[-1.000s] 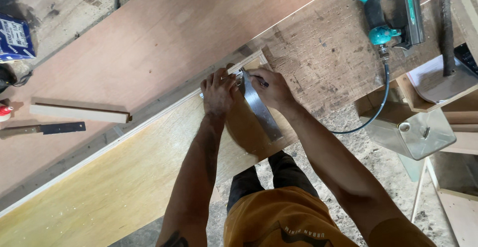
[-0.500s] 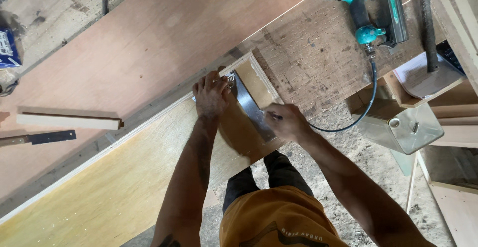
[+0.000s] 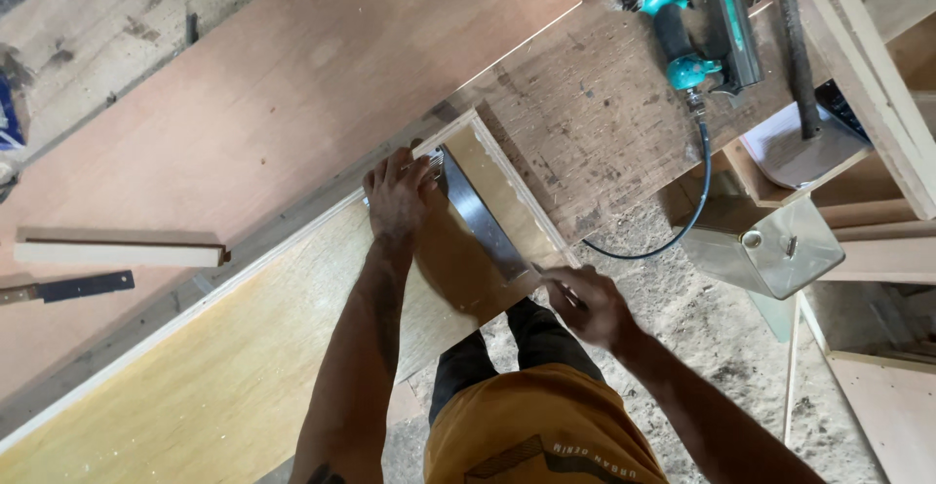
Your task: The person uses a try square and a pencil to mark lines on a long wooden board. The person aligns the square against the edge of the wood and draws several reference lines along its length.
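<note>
Head view, looking down: the left hand (image 3: pixel 397 194) lies palm-down on the stock end of a metal try square (image 3: pixel 476 213), fingers spread and pressing it against the far edge of a pale yellowish plywood panel (image 3: pixel 224 357). The square's flat steel blade runs diagonally from that hand toward the panel's near edge. The right hand (image 3: pixel 585 304) sits at the blade's near tip, at the panel's edge, fingers pinched together on a thin dark pencil-like marker (image 3: pixel 551 279); the marker is too blurred to identify firmly. The hands are apart, one at each end of the blade.

The panel has a smooth face with a light strip along its edge. Beyond it lies a large reddish-brown plywood sheet (image 3: pixel 292 75), matte and even. On that sheet, to the left, rest a pale wooden batten (image 3: pixel 117 253) and a dark flat blade tool (image 3: pixel 63 287). A scarred, rough workbench top (image 3: pixel 595 123) carries a teal nail gun (image 3: pixel 692 16) with a dark hose (image 3: pixel 673 221). A shiny rectangular metal can (image 3: pixel 770 255) stands below, to the right.
</note>
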